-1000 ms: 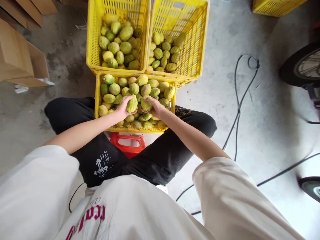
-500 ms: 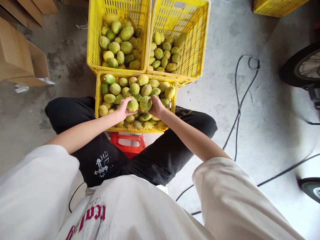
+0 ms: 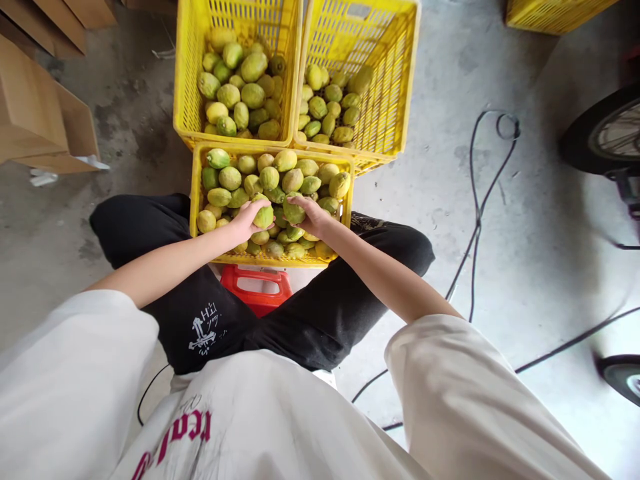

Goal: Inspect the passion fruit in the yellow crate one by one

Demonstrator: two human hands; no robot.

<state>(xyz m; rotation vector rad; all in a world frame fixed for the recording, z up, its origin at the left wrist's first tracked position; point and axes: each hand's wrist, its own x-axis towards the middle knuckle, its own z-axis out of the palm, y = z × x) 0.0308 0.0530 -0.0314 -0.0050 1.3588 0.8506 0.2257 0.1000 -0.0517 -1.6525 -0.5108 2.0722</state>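
Over the near yellow crate (image 3: 197, 200), my left hand (image 3: 245, 220) is closed around a yellow-green lemon (image 3: 264, 215), thumb on top and fingers beneath. My right hand (image 3: 313, 217) grips a greener lemon (image 3: 293, 210) from its right side, thumb across the top. A small gap separates the two held fruits. Below and around them, the crate is filled with loose lemons (image 3: 269, 178) in green and yellow shades. My fingers under both fruits are mostly hidden.
Behind stand two more yellow crates, a left one (image 3: 183, 80) and a right one (image 3: 407, 87), both holding lemons. A red plastic stool (image 3: 257, 300) shows between my knees. Cardboard boxes (image 3: 40, 107) lie left; a black cable (image 3: 477, 220) and wheel (image 3: 600, 133) are right.
Both lemons have turned a little in my hands, and the gap between them has widened slightly. My right thumb now lies further over its fruit. The crates have not moved.
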